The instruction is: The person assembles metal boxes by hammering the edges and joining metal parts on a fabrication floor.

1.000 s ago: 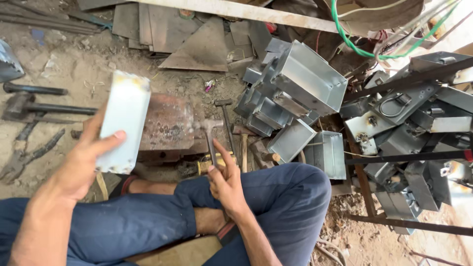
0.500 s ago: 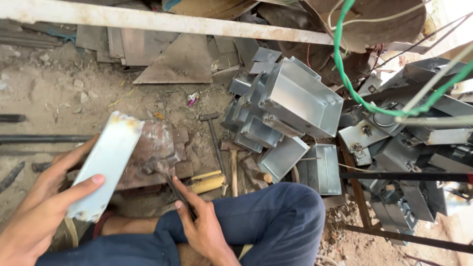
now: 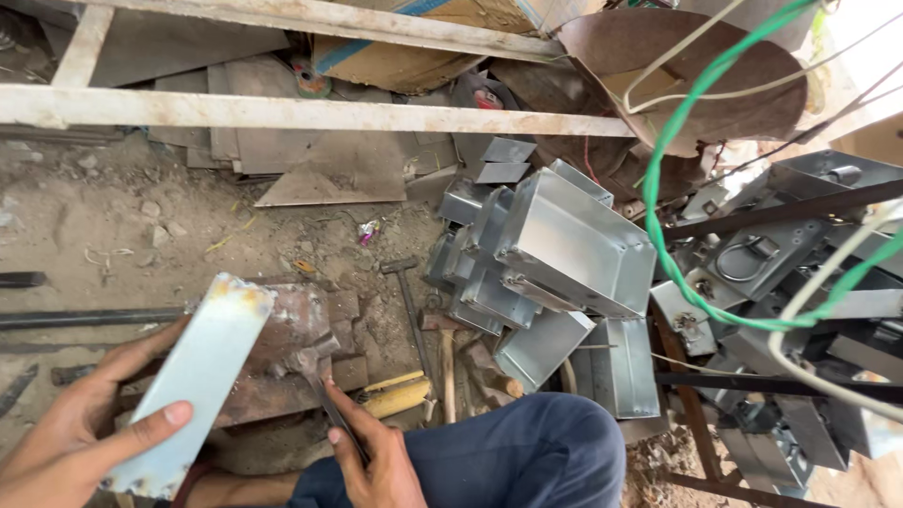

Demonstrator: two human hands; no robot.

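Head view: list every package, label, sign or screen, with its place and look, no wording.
Cardboard box: top centre, behind the pale rail; brown, with a blue stripe along one edge.
Wrapper scrap: on the dirt at centre; small, crumpled, pink and white.
No signs or screens.

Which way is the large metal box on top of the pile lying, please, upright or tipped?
Tipped: the large metal box lies tilted, its open side showing an empty inside.

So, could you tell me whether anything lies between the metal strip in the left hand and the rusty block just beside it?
Nothing visible does. The left hand holds the metal strip right against the rusty block; its upper end overlaps the block's edge. The right hand grips a hammer over the block.
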